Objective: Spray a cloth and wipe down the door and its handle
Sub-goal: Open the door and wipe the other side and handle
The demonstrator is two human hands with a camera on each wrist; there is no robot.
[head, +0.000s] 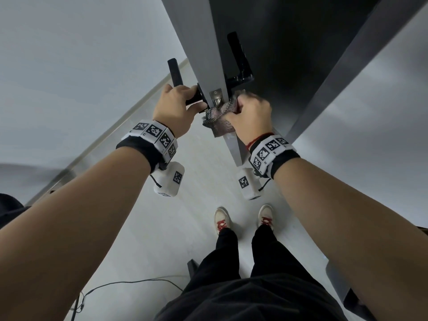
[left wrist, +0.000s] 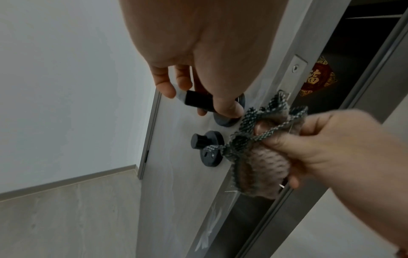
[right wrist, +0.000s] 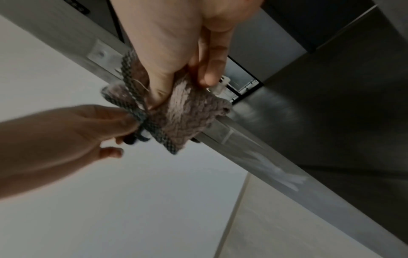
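The grey door stands ajar with its edge toward me. My left hand grips the black lever handle on the door's left face; in the left wrist view the fingers curl round the handle near its round rose. My right hand holds a bunched grey-brown knitted cloth against the door edge just below the latch plate. The cloth wraps over the edge; in the right wrist view the cloth sits under the right hand's fingers. A second black handle shows on the door's dark right face.
A black thumb-turn lock sits below the handle's rose. The dark door frame runs on the right, a white wall on the left. My feet in white and red shoes stand on the pale floor; a thin cable lies at lower left.
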